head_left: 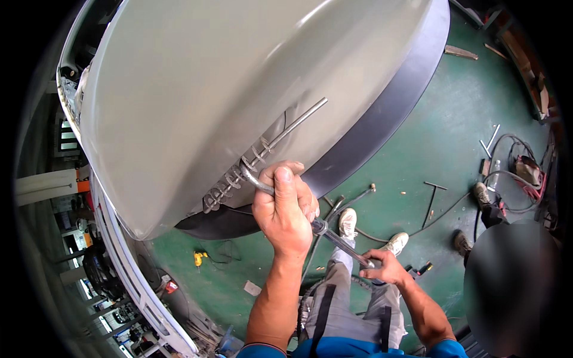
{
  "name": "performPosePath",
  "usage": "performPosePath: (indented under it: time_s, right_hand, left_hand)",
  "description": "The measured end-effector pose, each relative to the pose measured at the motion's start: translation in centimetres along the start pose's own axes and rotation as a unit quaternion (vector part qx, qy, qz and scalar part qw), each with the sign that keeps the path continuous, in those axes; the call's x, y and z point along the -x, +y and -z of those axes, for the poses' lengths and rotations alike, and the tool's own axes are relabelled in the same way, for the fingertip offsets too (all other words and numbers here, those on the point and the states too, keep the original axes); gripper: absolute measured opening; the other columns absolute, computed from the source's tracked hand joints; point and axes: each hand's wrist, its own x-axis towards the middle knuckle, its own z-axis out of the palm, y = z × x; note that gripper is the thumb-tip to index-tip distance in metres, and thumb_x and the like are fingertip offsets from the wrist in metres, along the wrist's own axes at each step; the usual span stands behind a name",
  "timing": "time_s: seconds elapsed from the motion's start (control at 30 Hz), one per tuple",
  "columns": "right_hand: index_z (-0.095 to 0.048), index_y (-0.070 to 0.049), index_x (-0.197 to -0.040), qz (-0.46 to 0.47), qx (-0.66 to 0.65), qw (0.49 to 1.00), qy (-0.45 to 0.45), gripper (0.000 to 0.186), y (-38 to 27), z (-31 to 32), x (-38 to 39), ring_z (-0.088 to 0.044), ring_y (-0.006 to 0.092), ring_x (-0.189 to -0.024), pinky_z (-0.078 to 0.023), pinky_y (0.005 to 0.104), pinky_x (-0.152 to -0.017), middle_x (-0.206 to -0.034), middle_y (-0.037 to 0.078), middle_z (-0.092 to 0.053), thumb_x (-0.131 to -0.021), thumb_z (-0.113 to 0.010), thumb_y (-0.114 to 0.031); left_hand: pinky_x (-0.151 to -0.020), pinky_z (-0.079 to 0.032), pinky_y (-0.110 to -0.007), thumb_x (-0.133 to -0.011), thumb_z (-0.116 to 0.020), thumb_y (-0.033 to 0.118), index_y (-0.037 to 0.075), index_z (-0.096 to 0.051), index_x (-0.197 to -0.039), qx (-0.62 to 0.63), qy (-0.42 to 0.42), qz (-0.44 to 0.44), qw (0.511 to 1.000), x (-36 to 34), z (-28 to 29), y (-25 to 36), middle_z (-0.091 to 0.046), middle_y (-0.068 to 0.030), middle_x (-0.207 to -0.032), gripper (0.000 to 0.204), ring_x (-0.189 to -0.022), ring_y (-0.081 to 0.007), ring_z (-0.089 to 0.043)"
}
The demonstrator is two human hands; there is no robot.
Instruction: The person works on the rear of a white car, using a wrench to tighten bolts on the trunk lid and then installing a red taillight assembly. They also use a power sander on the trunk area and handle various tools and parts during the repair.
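Observation:
A grey-beige vehicle body panel fills the upper view, edged by dark trim. A row of metal tabs stands on it, with a straight steel rod threaded through them. A thick curved hook on a long metal bar reaches the row. My left hand is closed around the hook end, just below the tabs. My right hand is closed on the bar's far end, low and to the right.
Another person's shoe and leg are at right, beside hoses. A T-handled tool, a yellow power tool and wood offcuts lie on the green floor. My own shoes are below the panel.

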Motion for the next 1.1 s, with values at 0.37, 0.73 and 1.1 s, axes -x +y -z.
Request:
performPosePath:
  time_s: [0.37, 0.73, 1.1]
  right_hand:
    - [-0.075, -0.005, -0.101, 0.065, 0.052, 0.996, 0.019, 0.042, -4.1, 0.7, -3.0, -0.066, 0.0239, -0.074, -0.051, 0.0363, -0.07, -0.083, 0.012, -0.07, -0.069, -0.087, -0.03]
    - [-0.074, -0.002, -0.101, 0.045, -0.016, 0.999, -0.015, 0.04, 1.0, 1.2, -1.4, -0.069, 0.0203, -0.084, -0.053, 0.0344, -0.08, -0.091, 0.011, -0.073, -0.07, -0.088, -0.024]
    - [-0.074, -0.004, -0.096, 0.08, 0.025, 0.996, 0.01, 0.035, -2.6, 0.4, -4.9, -0.07, 0.0238, -0.078, -0.054, 0.0365, -0.076, -0.085, 0.01, -0.073, -0.069, -0.083, -0.024]
  left_hand:
    - [-0.038, -0.032, -0.026, -0.112, -0.043, 0.031, 0.0, -0.058, -0.105, -0.027, 0.025, -0.033, 0.999, 0.1, -0.3, -1.2, -0.034, 0.0034, -0.053, 0.035, -0.038, -0.0065, -0.03]
    - [-0.039, -0.033, -0.026, -0.111, -0.044, 0.033, 0.001, -0.058, -0.105, -0.039, 0.023, -0.035, 0.998, 0.1, 0.0, -1.1, -0.034, 0.0031, -0.054, 0.036, -0.039, -0.0064, -0.029]
    - [-0.039, -0.032, -0.025, -0.111, -0.045, 0.033, 0.0, -0.057, -0.104, -0.051, 0.035, -0.066, 0.996, -0.2, 0.0, -1.8, -0.034, 0.0036, -0.054, 0.036, -0.04, -0.0061, -0.03]
